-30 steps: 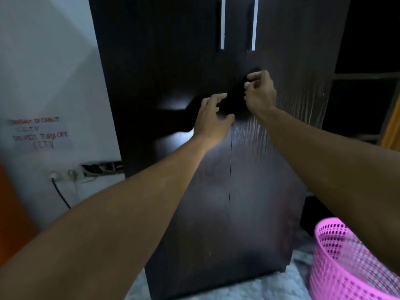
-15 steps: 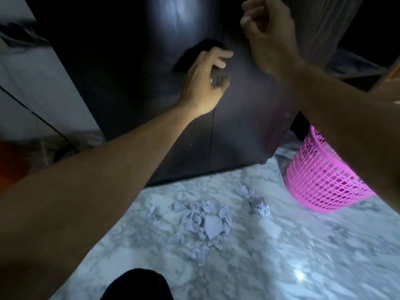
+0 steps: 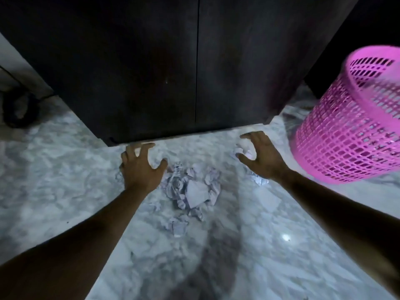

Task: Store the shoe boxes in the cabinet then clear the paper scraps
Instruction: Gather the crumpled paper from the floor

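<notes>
The dark cabinet (image 3: 151, 72) stands with both doors closed; no shoe boxes are visible. A pile of crumpled white paper scraps (image 3: 192, 191) lies on the marble floor in front of it. My left hand (image 3: 140, 167) is low at the pile's left edge, fingers spread, with a scrap (image 3: 156, 159) between thumb and forefinger. My right hand (image 3: 262, 158) is down at the right, fingers spread in a claw round a crumpled paper ball (image 3: 245, 153) without closing on it. More scraps (image 3: 259, 180) lie under that wrist.
A pink mesh plastic basket (image 3: 355, 135) stands on the floor just right of my right hand, beside the cabinet's corner. A dark cable coil (image 3: 19, 109) lies at the far left by the wall. Marble floor (image 3: 270, 245) stretches toward me.
Both hands have left the cabinet doors and dropped to the floor at either side of the paper pile. My view has tilted down from the doors to the floor.
</notes>
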